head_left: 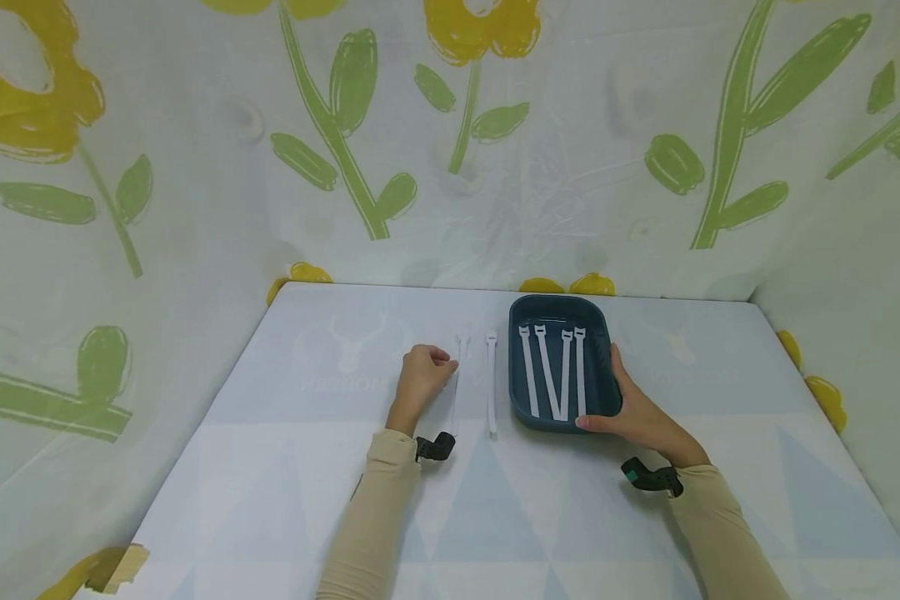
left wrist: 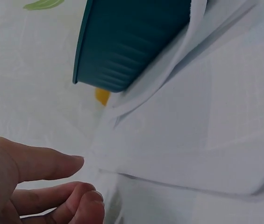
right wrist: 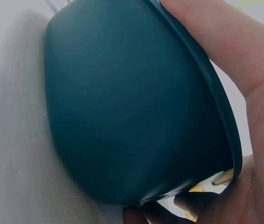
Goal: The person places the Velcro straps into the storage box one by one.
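Note:
The left hand [head_left: 426, 377] is over a white cable strap [head_left: 456, 392] lying lengthwise on the table. In the left wrist view, its thumb and fingertips [left wrist: 75, 161] are slightly apart near one end of that strap [left wrist: 206, 170], with nothing between them. A second white strap [head_left: 492, 383] lies between the hand and a dark teal tray [head_left: 521, 408]. Several white straps with slotted heads [head_left: 567, 375] lie side by side inside the tray. The right hand [head_left: 641, 417] grips the tray's near right corner, thumb on the rim and fingers along the outer side.
The pale table [head_left: 285, 500] has a blue triangle pattern and faint printed deer. A white curtain with yellow flowers [head_left: 510, 208] encloses its back and sides. Tape [head_left: 127, 568] sits at the front left edge. Each wrist wears a black camera band [head_left: 435, 447].

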`<control>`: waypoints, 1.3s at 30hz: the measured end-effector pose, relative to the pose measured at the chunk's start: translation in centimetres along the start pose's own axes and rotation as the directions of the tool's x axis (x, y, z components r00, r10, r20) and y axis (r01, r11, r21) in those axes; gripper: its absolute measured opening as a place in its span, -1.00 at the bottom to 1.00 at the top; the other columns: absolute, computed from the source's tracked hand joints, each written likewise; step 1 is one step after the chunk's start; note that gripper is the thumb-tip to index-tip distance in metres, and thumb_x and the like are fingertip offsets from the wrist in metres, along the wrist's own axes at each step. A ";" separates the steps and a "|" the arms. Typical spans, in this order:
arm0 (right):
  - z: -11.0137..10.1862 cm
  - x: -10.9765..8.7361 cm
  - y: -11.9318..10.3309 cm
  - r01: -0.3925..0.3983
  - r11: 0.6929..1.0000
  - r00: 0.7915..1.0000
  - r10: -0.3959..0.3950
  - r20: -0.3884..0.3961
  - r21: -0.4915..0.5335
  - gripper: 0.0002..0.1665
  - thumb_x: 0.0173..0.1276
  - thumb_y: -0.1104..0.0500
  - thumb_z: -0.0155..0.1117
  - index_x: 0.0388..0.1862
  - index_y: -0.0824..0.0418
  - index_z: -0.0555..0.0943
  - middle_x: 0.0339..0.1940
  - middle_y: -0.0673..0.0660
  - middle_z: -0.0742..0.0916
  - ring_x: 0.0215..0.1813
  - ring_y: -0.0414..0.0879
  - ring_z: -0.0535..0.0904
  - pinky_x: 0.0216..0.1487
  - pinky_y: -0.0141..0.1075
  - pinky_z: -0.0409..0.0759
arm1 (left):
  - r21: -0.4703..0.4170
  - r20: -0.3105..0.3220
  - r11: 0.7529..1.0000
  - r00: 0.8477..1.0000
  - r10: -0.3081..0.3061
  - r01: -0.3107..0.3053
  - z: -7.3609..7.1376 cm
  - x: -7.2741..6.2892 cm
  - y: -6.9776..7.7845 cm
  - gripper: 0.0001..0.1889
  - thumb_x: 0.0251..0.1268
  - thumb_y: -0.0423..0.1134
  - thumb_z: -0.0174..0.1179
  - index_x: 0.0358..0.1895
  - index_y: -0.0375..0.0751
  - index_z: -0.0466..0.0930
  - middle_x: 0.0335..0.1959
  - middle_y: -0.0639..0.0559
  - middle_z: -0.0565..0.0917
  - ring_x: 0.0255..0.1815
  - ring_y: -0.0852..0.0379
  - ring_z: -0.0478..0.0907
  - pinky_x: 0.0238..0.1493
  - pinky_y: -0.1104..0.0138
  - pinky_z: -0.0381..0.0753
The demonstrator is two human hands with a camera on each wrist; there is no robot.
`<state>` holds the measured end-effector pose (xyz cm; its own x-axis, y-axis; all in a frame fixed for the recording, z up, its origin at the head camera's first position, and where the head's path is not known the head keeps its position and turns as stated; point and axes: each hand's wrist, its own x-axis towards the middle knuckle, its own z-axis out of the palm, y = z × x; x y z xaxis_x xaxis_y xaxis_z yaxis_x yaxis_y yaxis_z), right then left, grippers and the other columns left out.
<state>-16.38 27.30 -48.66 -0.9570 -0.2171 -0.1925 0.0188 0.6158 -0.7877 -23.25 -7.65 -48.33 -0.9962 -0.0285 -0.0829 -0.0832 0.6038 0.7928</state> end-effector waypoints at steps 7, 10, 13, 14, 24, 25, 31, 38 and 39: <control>0.0 0.0 0.0 0.003 1.000 1.000 -0.003 0.000 -0.003 0.68 0.14 -0.08 0.59 0.66 -0.02 -0.63 0.74 0.33 -0.28 0.70 0.49 -0.24 0.54 0.54 -0.04 | 0.034 0.001 0.999 1.000 -0.010 0.010 0.2 -0.2 0.0 -0.77 0.32 -0.24 0.35 -0.16 -0.38 0.75 -0.29 -0.18 0.77 -0.35 0.05 0.66 -0.32 0.28 0.67; 0.0 0.0 0.0 0.006 1.000 1.000 -0.006 0.000 0.000 0.68 0.14 -0.07 0.59 0.65 -0.04 -0.64 0.74 0.33 -0.28 0.70 0.49 -0.24 0.54 0.54 -0.04 | 0.054 0.006 0.998 1.000 -0.018 0.018 0.4 -0.3 0.1 -0.79 0.31 -0.24 0.36 -0.20 -0.37 0.75 -0.32 -0.17 0.76 -0.34 0.04 0.65 -0.31 0.27 0.66; 0.0 0.0 0.1 0.008 1.000 1.000 -0.008 -0.001 -0.001 0.69 0.14 -0.07 0.60 0.65 -0.04 -0.63 0.74 0.33 -0.28 0.70 0.49 -0.22 0.53 0.54 -0.03 | 0.080 0.019 0.996 0.999 -0.030 0.028 0.5 -0.4 0.2 -0.79 0.31 -0.22 0.36 -0.23 -0.36 0.75 -0.33 -0.16 0.76 -0.35 0.04 0.64 -0.31 0.27 0.65; 0.0 0.0 0.1 0.009 1.000 1.000 -0.009 -0.002 -0.002 0.68 0.14 -0.07 0.60 0.66 -0.04 -0.63 0.74 0.33 -0.27 0.70 0.49 -0.21 0.53 0.54 -0.02 | 0.089 0.021 0.996 0.999 -0.031 0.029 0.6 -0.4 0.2 -0.79 0.30 -0.22 0.36 -0.24 -0.36 0.75 -0.33 -0.16 0.76 -0.35 0.04 0.64 -0.31 0.27 0.64; 0.0 0.2 0.3 0.024 1.000 1.000 -0.024 -0.006 0.000 0.68 0.13 -0.06 0.60 0.66 -0.04 -0.62 0.74 0.32 -0.27 0.70 0.49 -0.20 0.52 0.55 0.00 | 0.174 0.017 0.983 0.998 -0.054 0.050 1.1 -0.8 0.6 -0.80 0.24 -0.22 0.43 -0.29 -0.31 0.70 -0.33 -0.15 0.76 -0.37 0.01 0.65 -0.37 0.25 0.63; 0.0 0.2 0.2 0.024 1.000 1.000 -0.024 -0.006 0.001 0.68 0.13 -0.06 0.60 0.66 -0.03 -0.61 0.74 0.32 -0.27 0.70 0.48 -0.20 0.52 0.55 0.00 | 0.185 0.019 0.981 0.998 -0.058 0.054 1.2 -0.8 0.6 -0.80 0.23 -0.22 0.43 -0.29 -0.31 0.70 -0.32 -0.15 0.76 -0.37 0.01 0.65 -0.37 0.24 0.63; -0.1 0.1 0.1 0.025 1.000 1.000 -0.025 -0.002 0.004 0.67 0.15 -0.05 0.59 0.67 -0.03 -0.61 0.74 0.31 -0.27 0.70 0.48 -0.20 0.52 0.54 0.01 | 0.254 0.014 0.966 0.998 -0.060 0.055 1.3 -0.8 1.1 -0.84 0.23 -0.25 0.44 -0.33 -0.28 0.69 -0.33 -0.14 0.76 -0.40 0.03 0.65 -0.37 0.22 0.66; -0.2 0.1 -0.2 0.023 1.000 1.000 -0.023 0.003 0.011 0.67 0.14 -0.04 0.59 0.66 -0.02 -0.62 0.74 0.31 -0.28 0.70 0.49 -0.20 0.51 0.55 0.01 | 0.329 0.016 0.943 0.998 -0.061 0.052 1.2 -1.0 1.8 -0.88 0.26 -0.29 0.41 -0.35 -0.28 0.71 -0.35 -0.12 0.76 -0.41 0.01 0.64 -0.35 0.15 0.67; -0.2 0.1 -0.2 0.021 1.000 1.000 -0.021 0.003 0.010 0.68 0.14 -0.04 0.59 0.66 -0.03 -0.62 0.74 0.32 -0.27 0.69 0.49 -0.20 0.52 0.55 0.01 | 0.336 0.020 0.941 0.998 -0.063 0.052 1.2 -1.1 1.8 -0.89 0.27 -0.31 0.39 -0.34 -0.29 0.71 -0.35 -0.13 0.76 -0.40 0.00 0.64 -0.33 0.13 0.68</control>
<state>-16.49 27.30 -48.39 -0.9563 -0.2324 -0.1776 0.0014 0.6034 -0.7975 -22.32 -5.55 -47.51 -0.9882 -0.0505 -0.1443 -0.1213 0.8337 0.5387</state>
